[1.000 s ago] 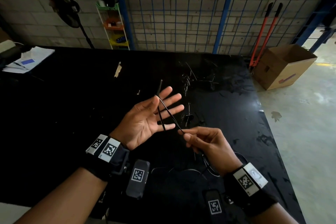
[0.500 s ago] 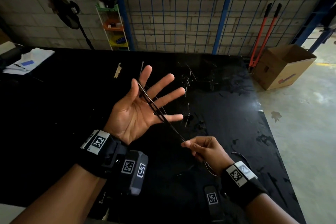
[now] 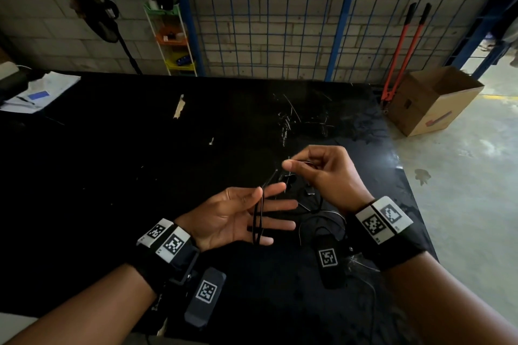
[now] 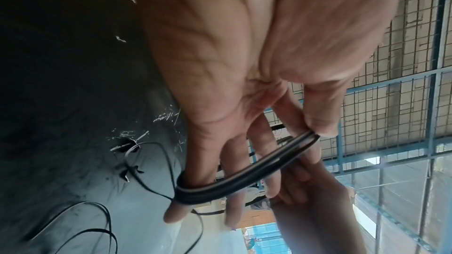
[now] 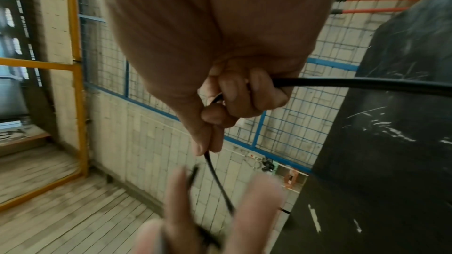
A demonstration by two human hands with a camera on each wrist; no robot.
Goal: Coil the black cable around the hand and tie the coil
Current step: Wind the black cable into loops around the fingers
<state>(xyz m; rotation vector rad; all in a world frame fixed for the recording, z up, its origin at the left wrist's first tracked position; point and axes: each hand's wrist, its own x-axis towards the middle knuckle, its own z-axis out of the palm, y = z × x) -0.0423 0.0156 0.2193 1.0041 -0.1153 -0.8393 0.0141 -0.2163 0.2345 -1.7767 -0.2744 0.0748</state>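
Pinching the black cable (image 3: pixel 304 163) in right hand (image 3: pixel 325 176) near worktop's (image 3: pixel 112 176) right edge; several turns looped around flat-fingered left hand (image 3: pixel 238 218), thumb pressing them.

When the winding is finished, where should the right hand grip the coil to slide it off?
Probably the coil strands crossing the left hand palm side, from above: they lie bundled and exposed there, and the straight fingers let it slide toward the tips.

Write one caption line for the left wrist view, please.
Left hand with black cable wound around its straight fingers, thumb pressing the turns, above the black table.
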